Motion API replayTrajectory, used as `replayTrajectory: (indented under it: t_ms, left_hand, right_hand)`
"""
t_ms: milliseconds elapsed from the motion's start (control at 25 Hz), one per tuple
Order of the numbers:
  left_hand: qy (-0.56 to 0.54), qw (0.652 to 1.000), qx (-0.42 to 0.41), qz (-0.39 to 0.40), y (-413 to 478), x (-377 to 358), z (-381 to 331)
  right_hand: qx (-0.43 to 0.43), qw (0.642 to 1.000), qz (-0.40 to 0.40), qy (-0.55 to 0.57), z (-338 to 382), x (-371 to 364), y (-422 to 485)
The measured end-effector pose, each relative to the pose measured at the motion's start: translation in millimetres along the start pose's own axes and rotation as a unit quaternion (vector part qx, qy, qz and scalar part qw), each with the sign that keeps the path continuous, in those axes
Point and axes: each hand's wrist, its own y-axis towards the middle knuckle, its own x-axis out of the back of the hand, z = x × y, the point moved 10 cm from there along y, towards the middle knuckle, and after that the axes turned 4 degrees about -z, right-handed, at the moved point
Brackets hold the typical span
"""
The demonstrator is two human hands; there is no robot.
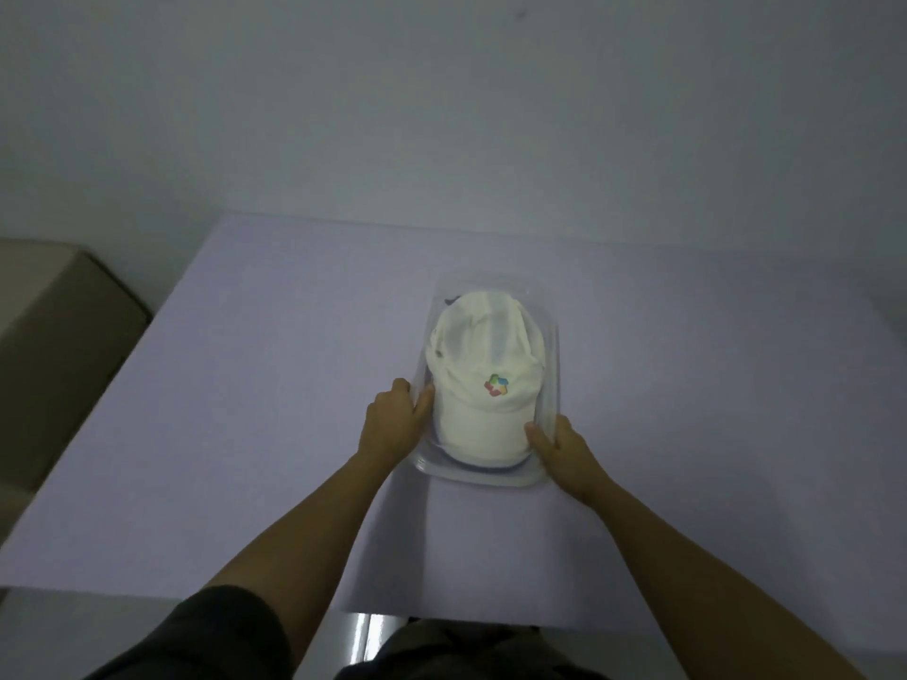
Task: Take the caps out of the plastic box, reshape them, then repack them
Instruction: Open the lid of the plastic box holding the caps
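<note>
A clear plastic box [552,346] stands on the pale table [255,385], a little right of centre. On top inside it lies a white cap [483,365] with a small multicoloured logo, its brim toward me. A dark edge of another cap shows beneath the brim. My left hand [395,419] grips the box's left wall, thumb over the rim beside the cap. At the near right corner my right hand [559,451] grips the box, with the thumb on the cap's brim.
A cardboard box [54,346] stands off the table's left side. A plain wall [441,115] rises behind the table's far edge. My dark-clothed lap shows below the table's near edge.
</note>
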Motion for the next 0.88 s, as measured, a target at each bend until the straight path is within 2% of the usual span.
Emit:
replayTrajectory:
  t_ms: [240, 480, 760, 880]
  left_hand:
    - [-0.016, 1.0, -0.008, 0.011, -21.1, -49.9, -31.9]
    - [-0.009, 1.0, 0.012, -0.009, -25.8, -55.9, -37.0]
    - [-0.04, 0.998, 0.041, -0.025, -29.6, -61.0, -24.9]
    - [-0.05, 0.997, 0.058, -0.009, -30.3, -62.8, -22.8]
  right_hand:
    - [-0.032, 0.999, 0.011, 0.019, -47.1, 42.1, -6.7]
    - [-0.046, 0.994, 0.0, 0.098, -55.6, 45.0, -5.6]
    - [-0.081, 0.978, -0.133, 0.142, -70.0, 42.4, -5.0]
    - [-0.078, 0.975, -0.147, 0.15, -71.4, 42.4, -2.0]
